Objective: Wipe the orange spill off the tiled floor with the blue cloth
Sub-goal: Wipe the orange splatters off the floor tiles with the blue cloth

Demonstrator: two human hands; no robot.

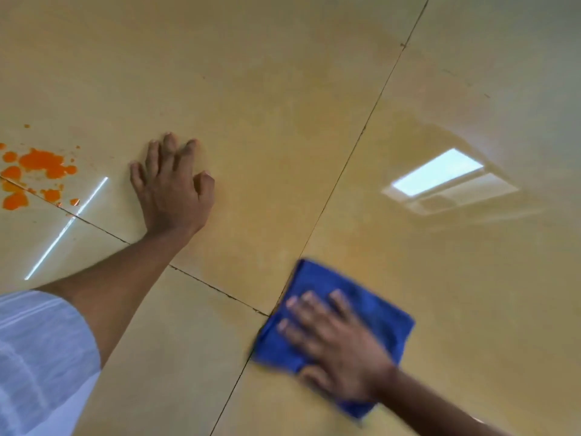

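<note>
An orange spill (39,165) of blobs and small drops lies on the glossy beige tiled floor (283,105) at the far left, straddling a grout line. My left hand (174,187) rests flat on the floor just right of the spill, fingers spread, holding nothing. The folded blue cloth (371,297) lies on the floor at the lower middle, over a crossing of grout lines. My right hand (336,344) presses flat on top of the cloth, blurred by motion. The cloth is well apart from the spill, to its right and nearer to me.
Grout lines cross the floor diagonally. A bright ceiling light reflection (437,176) shows on the tile at right, and a thin white light streak (67,228) at left. My white sleeve (41,357) fills the lower left corner.
</note>
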